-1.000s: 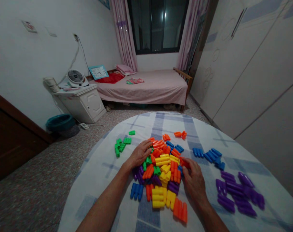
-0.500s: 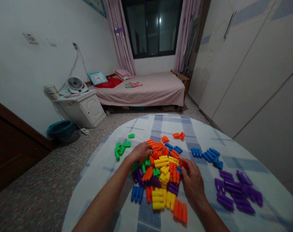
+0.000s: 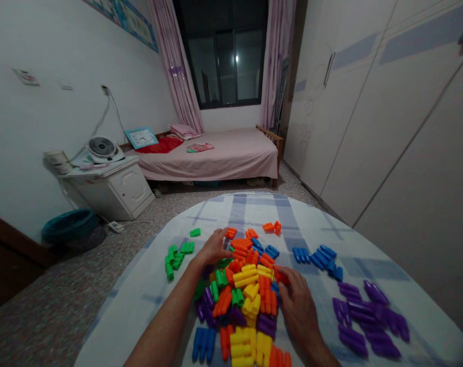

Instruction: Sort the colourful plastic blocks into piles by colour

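Note:
A mixed heap of coloured plastic blocks [image 3: 247, 290] lies in the middle of a round table [image 3: 147, 285] with a plaid cloth. My left hand [image 3: 213, 248] rests at the heap's far left edge, fingers curled onto the blocks beside an orange block [image 3: 230, 233]. My right hand [image 3: 297, 298] sits at the heap's right side, thumb and fingers pinched on an orange block [image 3: 279, 275]. Sorted groups lie around: green blocks [image 3: 177, 253] to the left, blue blocks [image 3: 317, 255] to the right, purple blocks [image 3: 369, 316] at the near right.
A small pair of orange blocks [image 3: 273, 227] lies at the far side of the table. Beyond the table are a bed [image 3: 216, 155], a white bedside cabinet [image 3: 109, 186] with a fan, a teal basin [image 3: 69, 229] on the floor and wardrobes [image 3: 369, 117] along the right.
The camera tilted up and turned, so everything sits lower in the frame. My left hand slid toward the heap's far left edge. My right hand stays at the right side on the orange block.

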The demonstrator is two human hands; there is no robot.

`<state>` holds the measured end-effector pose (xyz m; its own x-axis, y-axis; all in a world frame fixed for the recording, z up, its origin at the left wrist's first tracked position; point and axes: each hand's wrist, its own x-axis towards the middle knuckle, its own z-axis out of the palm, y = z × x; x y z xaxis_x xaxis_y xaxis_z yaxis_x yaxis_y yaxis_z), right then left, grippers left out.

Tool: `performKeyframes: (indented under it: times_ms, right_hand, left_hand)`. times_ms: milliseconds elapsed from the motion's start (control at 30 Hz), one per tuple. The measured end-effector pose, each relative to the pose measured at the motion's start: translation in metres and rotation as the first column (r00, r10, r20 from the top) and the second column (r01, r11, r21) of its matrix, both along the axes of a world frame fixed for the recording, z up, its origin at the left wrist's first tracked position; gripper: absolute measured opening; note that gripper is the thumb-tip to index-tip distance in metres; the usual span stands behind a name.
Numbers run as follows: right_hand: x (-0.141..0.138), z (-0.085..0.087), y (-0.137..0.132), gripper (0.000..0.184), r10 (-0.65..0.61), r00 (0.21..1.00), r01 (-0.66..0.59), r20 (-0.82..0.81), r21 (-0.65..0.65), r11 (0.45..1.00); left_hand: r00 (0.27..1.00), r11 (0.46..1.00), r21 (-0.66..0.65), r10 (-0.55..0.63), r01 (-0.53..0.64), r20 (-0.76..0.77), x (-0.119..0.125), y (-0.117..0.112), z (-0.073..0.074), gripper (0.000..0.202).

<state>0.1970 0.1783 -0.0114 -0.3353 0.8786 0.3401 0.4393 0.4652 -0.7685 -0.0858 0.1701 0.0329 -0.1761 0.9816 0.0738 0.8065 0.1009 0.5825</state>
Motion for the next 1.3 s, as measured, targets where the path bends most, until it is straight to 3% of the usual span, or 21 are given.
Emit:
performKeyframes:
  times_ms: [100, 200, 467, 567, 667, 800, 867, 967, 1067, 1200, 1300]
  right_hand:
    - [0.000, -0.001, 0.000, 0.028, -0.011, 1.000, 0.011, -0.005, 0.005, 1.000]
    - [0.000, -0.002, 0.001, 0.029, -0.007, 1.000, 0.007, -0.010, 0.005, 1.000]
    - [0.000, -0.002, 0.000, 0.028, -0.008, 1.000, 0.008, -0.008, -0.020, 1.000]
    - [0.000, -0.001, 0.000, 0.029, 0.005, 1.000, -0.005, -0.011, -0.019, 1.000]
    - [0.001, -0.002, 0.000, 0.029, 0.010, 1.000, -0.010, -0.009, -0.007, 1.000]
    - [0.001, -0.005, 0.001, 0.029, 0.001, 1.000, -0.001, 0.005, 0.002, 1.000]
    - [0.001, -0.004, 0.000, 0.030, 0.002, 1.000, -0.002, 0.016, 0.006, 1.000]
    - [0.000, -0.001, 0.000, 0.030, 0.003, 1.000, -0.003, 0.022, 0.014, 1.000]
    - [-0.001, 0.000, -0.001, 0.030, -0.004, 1.000, 0.004, 0.020, 0.023, 1.000]
    - [-0.001, -0.002, -0.001, 0.029, -0.002, 1.000, 0.001, 0.024, 0.025, 1.000]
    - [0.000, -0.003, 0.000, 0.028, -0.002, 1.000, 0.001, 0.027, 0.023, 1.000]
  left_hand:
    - [0.997, 0.996, -0.058, -0.070, 0.072, 0.043, -0.001, 0.010, 0.004, 0.077]
    - [0.995, 0.998, -0.042, -0.042, 0.046, 0.088, 0.006, 0.017, 0.002, 0.069]
    - [0.992, 0.994, 0.094, 0.054, -0.065, 0.114, 0.015, 0.049, -0.028, 0.047]
    - [0.972, 0.994, 0.094, 0.036, -0.059, 0.234, 0.019, 0.063, -0.031, 0.046]
    - [0.909, 0.993, 0.120, -0.066, 0.018, 0.412, 0.023, 0.070, -0.027, 0.052]
    - [0.944, 0.987, 0.153, -0.089, 0.042, 0.318, 0.021, 0.059, -0.014, 0.048]
    - [0.967, 0.993, 0.103, -0.080, 0.057, 0.240, 0.019, 0.044, -0.005, 0.046]
    - [0.958, 0.986, -0.018, -0.158, 0.167, 0.238, 0.019, 0.019, 0.009, 0.049]
    - [0.953, 0.971, -0.053, -0.218, 0.233, 0.209, 0.026, 0.004, 0.019, 0.048]
    - [0.935, 0.944, 0.009, -0.328, 0.330, 0.136, 0.038, 0.000, 0.021, 0.047]
    - [0.937, 0.941, 0.008, -0.338, 0.339, 0.085, 0.046, 0.004, 0.016, 0.047]
